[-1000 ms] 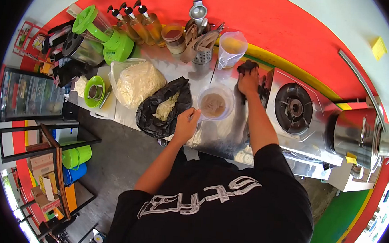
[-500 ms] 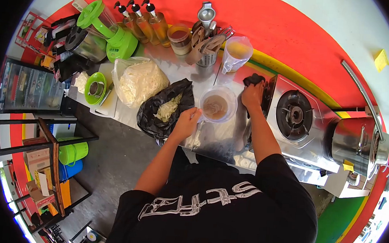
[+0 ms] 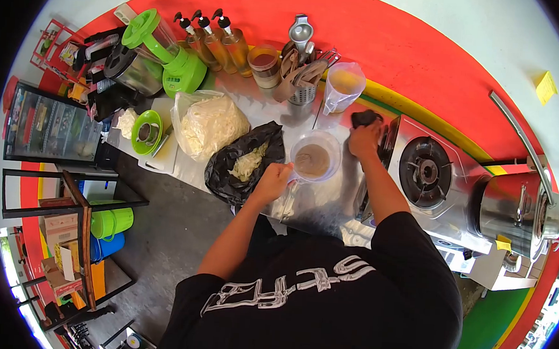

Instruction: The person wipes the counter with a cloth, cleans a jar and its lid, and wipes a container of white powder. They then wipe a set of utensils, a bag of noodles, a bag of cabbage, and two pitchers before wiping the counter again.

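My left hand (image 3: 272, 184) is closed on the handle of a clear plastic jug (image 3: 333, 153), which holds a cloudy brownish liquid (image 3: 312, 160). The jug is over the metal counter. To the right, my right hand (image 3: 365, 139) is closed on a dark cloth (image 3: 363, 119) at the counter, close beside the stove. Just left of the jug, a black plastic bag (image 3: 227, 154) lies open with pale shredded food (image 3: 249, 164) inside. Behind the jug stands another clear jug (image 3: 345, 82), lined with a plastic bag and holding something yellowish.
A gas stove (image 3: 425, 172) and a large steel pot (image 3: 514, 203) are on the right. Along the back are a utensil holder (image 3: 302, 94), pump bottles (image 3: 234, 47) and a green blender (image 3: 182, 72). Left are a clear bag of pale shreds (image 3: 211, 127) and a green bowl (image 3: 146, 132).
The whole view has shifted slightly, so things sit a little lower and to the right. The streaks on the jug's liquid look different. Both hands keep their holds.
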The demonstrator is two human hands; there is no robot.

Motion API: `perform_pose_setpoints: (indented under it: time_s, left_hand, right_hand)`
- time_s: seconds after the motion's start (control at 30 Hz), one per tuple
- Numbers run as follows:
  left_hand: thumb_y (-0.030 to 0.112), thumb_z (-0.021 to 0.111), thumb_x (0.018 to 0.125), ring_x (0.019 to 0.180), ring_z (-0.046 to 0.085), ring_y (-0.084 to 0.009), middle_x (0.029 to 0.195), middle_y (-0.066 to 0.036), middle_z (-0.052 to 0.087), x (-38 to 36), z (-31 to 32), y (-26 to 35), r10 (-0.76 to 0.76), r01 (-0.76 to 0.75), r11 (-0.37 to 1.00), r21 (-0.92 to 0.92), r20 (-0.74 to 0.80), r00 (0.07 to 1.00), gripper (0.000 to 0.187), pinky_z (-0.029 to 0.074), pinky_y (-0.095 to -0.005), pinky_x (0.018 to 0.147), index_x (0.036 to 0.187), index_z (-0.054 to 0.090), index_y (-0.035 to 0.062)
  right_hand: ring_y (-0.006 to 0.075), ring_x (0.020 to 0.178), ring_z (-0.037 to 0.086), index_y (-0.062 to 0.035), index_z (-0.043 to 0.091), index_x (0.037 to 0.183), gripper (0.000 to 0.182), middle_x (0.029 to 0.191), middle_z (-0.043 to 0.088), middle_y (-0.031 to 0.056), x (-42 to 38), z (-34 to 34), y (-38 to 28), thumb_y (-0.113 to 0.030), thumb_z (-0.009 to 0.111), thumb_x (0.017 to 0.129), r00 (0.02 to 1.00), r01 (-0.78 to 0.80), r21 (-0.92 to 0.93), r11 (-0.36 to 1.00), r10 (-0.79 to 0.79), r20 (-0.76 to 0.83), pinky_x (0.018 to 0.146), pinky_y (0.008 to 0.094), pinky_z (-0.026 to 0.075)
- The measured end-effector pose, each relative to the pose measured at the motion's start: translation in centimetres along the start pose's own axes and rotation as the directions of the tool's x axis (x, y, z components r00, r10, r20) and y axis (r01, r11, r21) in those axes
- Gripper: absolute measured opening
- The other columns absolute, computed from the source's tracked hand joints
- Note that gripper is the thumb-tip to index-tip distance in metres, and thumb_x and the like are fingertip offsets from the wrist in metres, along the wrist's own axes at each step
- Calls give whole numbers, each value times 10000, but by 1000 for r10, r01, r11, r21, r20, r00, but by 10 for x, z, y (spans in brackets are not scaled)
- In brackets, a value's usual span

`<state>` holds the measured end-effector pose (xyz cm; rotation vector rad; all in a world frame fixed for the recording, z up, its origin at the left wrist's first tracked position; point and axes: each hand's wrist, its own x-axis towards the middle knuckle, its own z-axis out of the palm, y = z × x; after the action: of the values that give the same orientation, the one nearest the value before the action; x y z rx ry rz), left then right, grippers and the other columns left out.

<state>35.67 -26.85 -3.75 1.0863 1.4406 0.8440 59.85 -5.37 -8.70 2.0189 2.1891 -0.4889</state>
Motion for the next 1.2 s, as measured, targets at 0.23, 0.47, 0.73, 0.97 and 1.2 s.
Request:
perform_pose_setpoints:
  time_s: [0.23, 0.47, 0.73, 0.97, 1.2]
  left_hand:
    - [332, 434, 1081, 595, 464, -99, 621, 0, 530, 3, -14, 8, 59, -61, 998, -26, -53, 997, 525, 390, -308, 585, 693, 567, 3]
    - [333, 460, 1068, 566, 457, -103, 612, -2, 529, 12, -13, 1, 38, -38, 999, -7, -31, 999, 512, 387, -318, 558, 699, 564, -7]
    - [378, 512, 1039, 589, 533, -127, 595, -66, 567, 16, -11, 12, 20, -20, 992, 128, 3, 1000, 528, 440, -351, 574, 765, 628, -59]
    - [377, 524, 1037, 598, 515, -113, 615, -56, 565, 20, -11, -1, 3, -6, 996, 92, 31, 1000, 518, 448, -328, 586, 825, 648, -79]
    - [360, 518, 1044, 613, 508, -102, 639, -38, 576, 17, -10, 2, 35, -36, 999, 18, 41, 999, 499, 440, -319, 586, 911, 683, -91]
  right_hand:
    - [511, 1537, 16, 51, 472, 1447, 577, 1632, 21, 381, 65, -13, 9, -252, 541, 962, 953, -300, 33, 953, 298, 51, 1239, 553, 151]
    - [528, 1521, 131, 13, 523, 1421, 534, 1632, 143, 351, 51, -8, 13, -229, 546, 945, 999, 23, -72, 997, -24, -23, 1224, 542, 238]
    - [601, 1457, 216, 92, 570, 1324, 537, 1534, 191, 480, 18, -7, 26, -355, 481, 1041, 999, -49, 30, 998, 48, 22, 1225, 554, 230]
    - [553, 1493, 187, 54, 589, 1355, 501, 1604, 155, 398, 66, -26, 22, -235, 548, 947, 964, -242, 46, 969, 235, 125, 1208, 597, 254]
    - [414, 1533, 216, 8, 594, 1354, 431, 1642, 220, 280, -3, -21, 8, -154, 499, 966, 990, 114, 41, 993, -117, 75, 1201, 455, 351]
